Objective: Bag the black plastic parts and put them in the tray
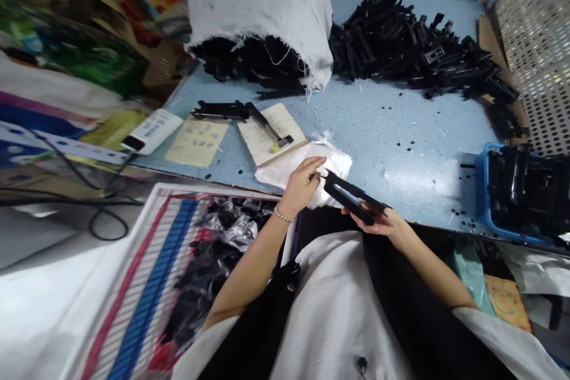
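My right hand [376,222] holds a long black plastic part [350,196] with a slot along its middle, just over the table's near edge. Its far end points toward my left hand [303,185], which has a bead bracelet at the wrist. The left fingers are pinched together close to that end; whatever they hold is too small to make out. Beneath and beyond them lies a white plastic bag bundle [336,161]. A black-handled tool [267,124] rests on a pale block [278,111], beside another black part [220,110].
Loose black parts form a heap [392,41] at the back of the blue table [378,130]. A white woven sack [262,0] spills more. At right stands a blue basket [485,190] of parts. Left below is a striped crate [146,285] with plastic-wrapped pieces.
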`<act>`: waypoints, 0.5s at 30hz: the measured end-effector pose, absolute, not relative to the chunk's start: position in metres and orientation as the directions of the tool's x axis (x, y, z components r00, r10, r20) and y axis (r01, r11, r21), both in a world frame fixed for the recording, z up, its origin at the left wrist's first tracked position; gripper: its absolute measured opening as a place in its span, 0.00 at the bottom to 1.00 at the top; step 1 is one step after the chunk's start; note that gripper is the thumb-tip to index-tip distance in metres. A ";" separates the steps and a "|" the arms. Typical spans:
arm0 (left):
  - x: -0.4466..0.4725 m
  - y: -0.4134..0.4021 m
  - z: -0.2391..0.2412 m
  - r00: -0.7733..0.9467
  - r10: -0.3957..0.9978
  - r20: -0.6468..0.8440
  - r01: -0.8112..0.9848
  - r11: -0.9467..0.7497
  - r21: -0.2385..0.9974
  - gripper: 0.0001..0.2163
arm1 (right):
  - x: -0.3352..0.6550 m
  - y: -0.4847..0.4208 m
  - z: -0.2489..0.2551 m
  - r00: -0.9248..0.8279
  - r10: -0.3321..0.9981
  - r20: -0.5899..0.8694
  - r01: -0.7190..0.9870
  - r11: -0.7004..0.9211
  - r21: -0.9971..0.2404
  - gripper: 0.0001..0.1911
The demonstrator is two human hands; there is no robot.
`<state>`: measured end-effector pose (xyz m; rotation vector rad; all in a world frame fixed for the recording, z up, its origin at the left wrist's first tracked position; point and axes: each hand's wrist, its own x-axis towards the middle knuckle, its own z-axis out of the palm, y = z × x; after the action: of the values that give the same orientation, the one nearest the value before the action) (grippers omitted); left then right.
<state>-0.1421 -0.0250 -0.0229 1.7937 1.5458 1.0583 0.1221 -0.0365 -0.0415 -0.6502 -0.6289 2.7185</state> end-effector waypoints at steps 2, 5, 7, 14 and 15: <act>-0.137 -0.033 -0.020 0.016 0.975 0.223 0.530 -0.198 0.825 0.20 | 0.111 -0.035 -0.049 -0.869 0.301 -0.392 -0.167 -0.926 -0.340 0.14; -0.125 -0.051 -0.015 0.070 0.961 0.267 0.526 -0.263 0.809 0.19 | 0.089 -0.025 -0.057 -0.824 0.345 -0.449 -0.231 -0.929 -0.290 0.11; -0.118 -0.063 -0.014 0.143 0.945 0.295 0.521 -0.325 0.789 0.19 | 0.076 -0.020 -0.058 -0.727 0.486 -0.485 -0.309 -0.862 -0.401 0.10; -0.110 -0.086 -0.022 0.205 0.939 0.277 0.724 -0.336 0.602 0.18 | 0.060 -0.030 -0.053 -0.205 0.915 -0.347 -0.070 -0.367 -0.928 0.13; -0.107 -0.088 -0.021 0.236 0.933 0.272 0.709 -0.357 0.608 0.19 | 0.062 -0.031 -0.054 -0.161 0.945 -0.285 0.000 -0.289 -0.957 0.12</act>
<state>-0.1065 -0.0876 -0.0208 2.1576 1.5152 0.8638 0.0616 -0.0310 -0.0535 -1.3238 -1.1566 1.5579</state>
